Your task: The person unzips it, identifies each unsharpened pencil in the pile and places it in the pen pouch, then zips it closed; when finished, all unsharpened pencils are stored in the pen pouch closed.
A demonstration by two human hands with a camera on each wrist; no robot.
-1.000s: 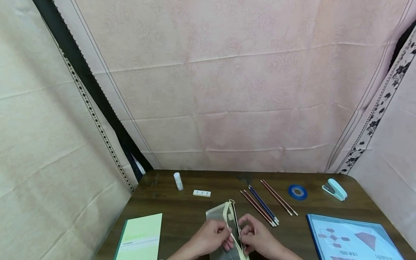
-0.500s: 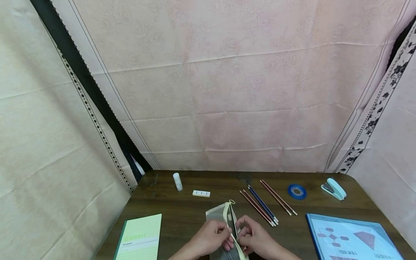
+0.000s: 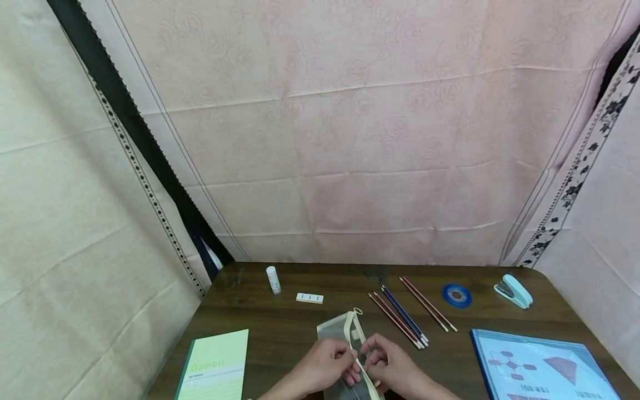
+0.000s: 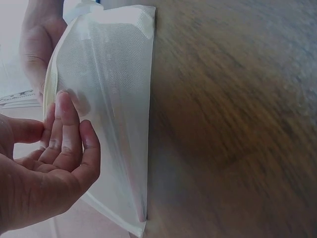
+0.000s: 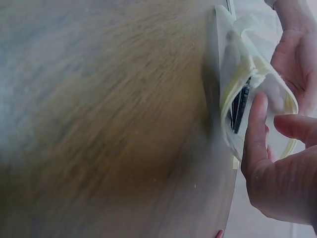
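Observation:
A pale mesh zip pouch (image 3: 331, 329) stands at the table's front middle with its cream-edged mouth spread. My left hand (image 3: 327, 364) pinches one edge of that mouth between thumb and fingers. At the opposite side, my right hand (image 3: 395, 368) has its fingers at the opening; in the right wrist view the index finger reaches into it, thumb apart. Dark slender things (image 5: 241, 106) lie inside the pouch. Through the mesh in the left wrist view, a long pinkish stick (image 4: 132, 186) shows faintly.
Several pencils (image 3: 400, 314) lie just beyond the pouch. Blue tape (image 3: 457, 295) and a mint stapler (image 3: 515, 291) are at back right, a blue folder (image 3: 545, 361) in front of them. A glue stick (image 3: 273, 280), a white block (image 3: 310, 298) and a green notebook (image 3: 215, 361) are leftward.
The long dark thing beside my right fingers has gone down into the pouch and no longer sticks out. My right fingers have loosened slightly; my left hand stays put.

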